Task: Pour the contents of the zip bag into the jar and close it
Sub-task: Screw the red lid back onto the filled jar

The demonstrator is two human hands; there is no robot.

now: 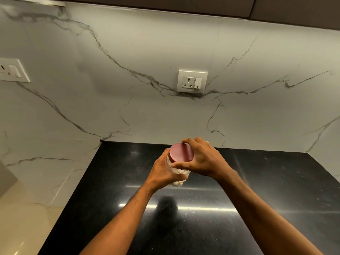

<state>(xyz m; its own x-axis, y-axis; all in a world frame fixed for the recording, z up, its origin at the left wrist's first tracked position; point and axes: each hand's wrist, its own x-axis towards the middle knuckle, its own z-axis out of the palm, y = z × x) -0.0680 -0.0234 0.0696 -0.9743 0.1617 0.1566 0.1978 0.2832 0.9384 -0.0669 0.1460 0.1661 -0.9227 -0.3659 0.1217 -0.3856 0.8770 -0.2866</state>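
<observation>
the person is working on the closing step: the jar point(177, 173) is already holding pale, rounded pieces, and the dark red lid point(181, 152) is sitting on its mouth. the zip bag is not showing anywhere in view.

the left hand point(163, 173) is wrapping its grip around the clear body of the jar from the left, fingers curled about it. the right hand point(200, 159) is curling its grip over the lid from the right, thumb pressing the near edge of the rim and fingers reaching round the far side.

the jar is sitting above the far middle of the black surface point(266, 190), close to the marble wall point(147, 111) and below the socket point(192, 81). whether its base is touching the surface or being held just above it cannot be told.

the jar's long axis is running roughly upright, tipped slightly so that the lid is pointing up and a little toward the camera and the base is pointing down at the surface.

judging from this, the next move is calling for a twist of the lid against the steadying left hand until it seats, keeping the lid square to the mouth so the thread does not cross.
</observation>
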